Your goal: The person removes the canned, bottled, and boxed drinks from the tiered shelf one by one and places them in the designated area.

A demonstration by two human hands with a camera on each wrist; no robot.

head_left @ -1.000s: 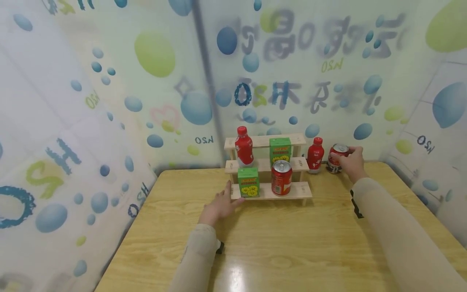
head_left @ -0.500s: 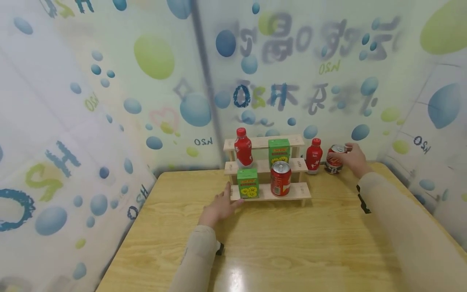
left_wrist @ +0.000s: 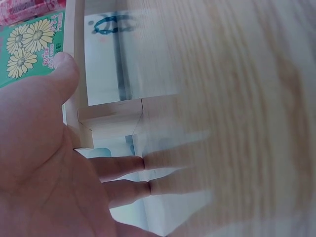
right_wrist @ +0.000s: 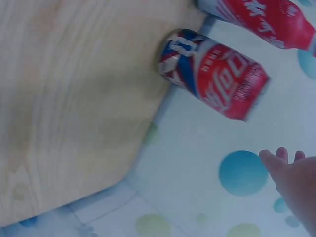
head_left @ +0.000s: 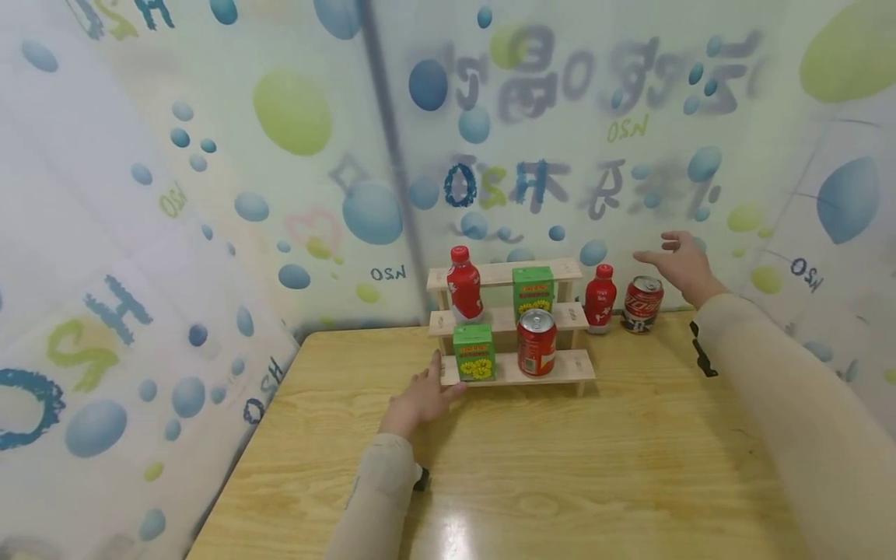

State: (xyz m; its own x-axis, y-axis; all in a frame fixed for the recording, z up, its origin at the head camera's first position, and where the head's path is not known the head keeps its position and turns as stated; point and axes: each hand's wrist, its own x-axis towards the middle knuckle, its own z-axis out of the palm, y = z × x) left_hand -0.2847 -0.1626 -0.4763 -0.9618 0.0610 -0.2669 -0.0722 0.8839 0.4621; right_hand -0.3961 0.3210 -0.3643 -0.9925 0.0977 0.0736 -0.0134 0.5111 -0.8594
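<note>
At the left end of the stepped wooden shelf [head_left: 504,317], the left hand [head_left: 420,398] rests with fingers spread, its thumb along the front edge of the lowest tier and fingertips touching the table [head_left: 560,467]. On the shelf's middle tier, at left, stands a tall red bottle [head_left: 465,289]; below it, on the lowest tier, stands a front green carton [head_left: 474,354]. Farther right, a rear green carton [head_left: 533,285] occupies the middle tier, partly hidden by a red can [head_left: 537,346] upright on the lowest tier. Just beside the shelf's right end, a second red bottle [head_left: 600,299] stands on the table. Next to it, farther from the shelf, is an upright patterned can [head_left: 642,305]. Rightmost, the right hand [head_left: 682,270] hangs raised above the shelf's top tier, apart from that can, fingers extended and thumb held away.
</note>
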